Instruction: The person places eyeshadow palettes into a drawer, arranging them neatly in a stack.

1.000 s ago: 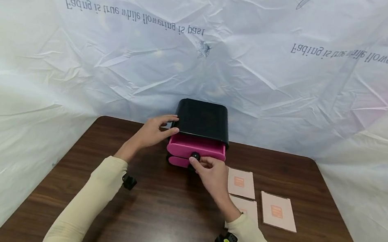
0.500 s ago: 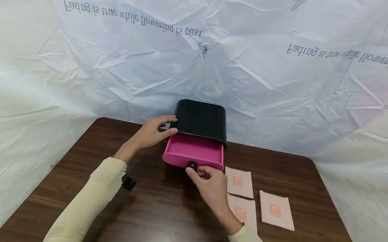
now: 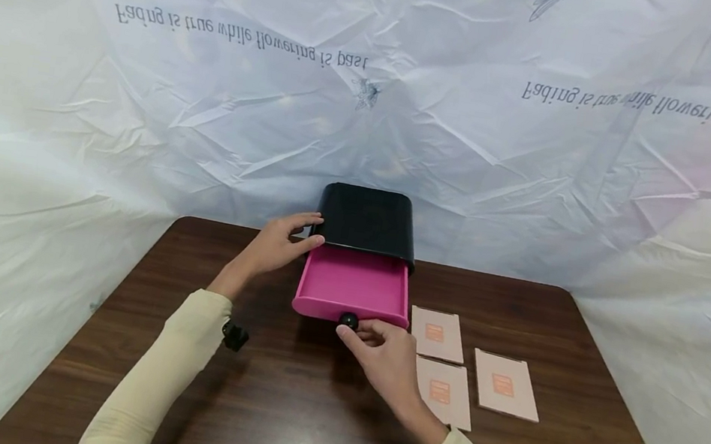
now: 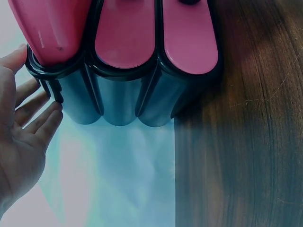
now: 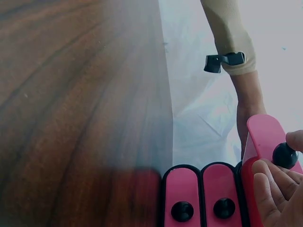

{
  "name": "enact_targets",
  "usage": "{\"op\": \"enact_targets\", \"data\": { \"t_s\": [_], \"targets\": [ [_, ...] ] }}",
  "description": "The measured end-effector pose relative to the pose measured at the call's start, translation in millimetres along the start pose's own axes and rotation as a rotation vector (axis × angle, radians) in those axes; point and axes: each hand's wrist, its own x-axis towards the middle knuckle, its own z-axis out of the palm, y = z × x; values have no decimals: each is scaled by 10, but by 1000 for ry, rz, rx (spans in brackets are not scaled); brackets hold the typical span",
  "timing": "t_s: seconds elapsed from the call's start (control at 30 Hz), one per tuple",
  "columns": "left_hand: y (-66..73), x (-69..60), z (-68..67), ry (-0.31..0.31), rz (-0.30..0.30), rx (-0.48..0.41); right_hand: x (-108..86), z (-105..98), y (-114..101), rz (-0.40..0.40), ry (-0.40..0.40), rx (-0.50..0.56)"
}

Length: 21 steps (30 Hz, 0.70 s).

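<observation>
A small black drawer cabinet (image 3: 366,217) stands at the table's far edge. Its pink top drawer (image 3: 355,280) is pulled well out, and nothing lies inside. My right hand (image 3: 387,357) pinches this drawer's round black knob (image 5: 285,156) between thumb and fingers. Against the cabinet's upper left side rests my left hand (image 3: 276,245), fingers fairly straight; the left wrist view has its fingertips touching the black casing. Two lower pink drawers, such as the middle drawer (image 4: 125,35), stay pushed in, each with a black knob. From the head view they are hidden under the top drawer.
Three flat pale-pink square boxes with orange labels lie right of the cabinet: a back box (image 3: 436,335), a front box (image 3: 443,393) near my right forearm, and a right box (image 3: 506,386). A white printed sheet (image 3: 372,103) hangs behind the dark wooden table (image 3: 273,423).
My right hand has drawn the top drawer toward me by its knob, from slightly out to well out, baring its inside. The left hand has stayed on the cabinet's side.
</observation>
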Motion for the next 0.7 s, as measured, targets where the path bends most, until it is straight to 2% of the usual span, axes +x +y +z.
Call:
{"op": "enact_targets", "data": {
  "t_s": [0.7],
  "targets": [
    [-2, -4, 11, 5, -2, 9, -270, 13, 25, 64, -21, 24]
  ]
}}
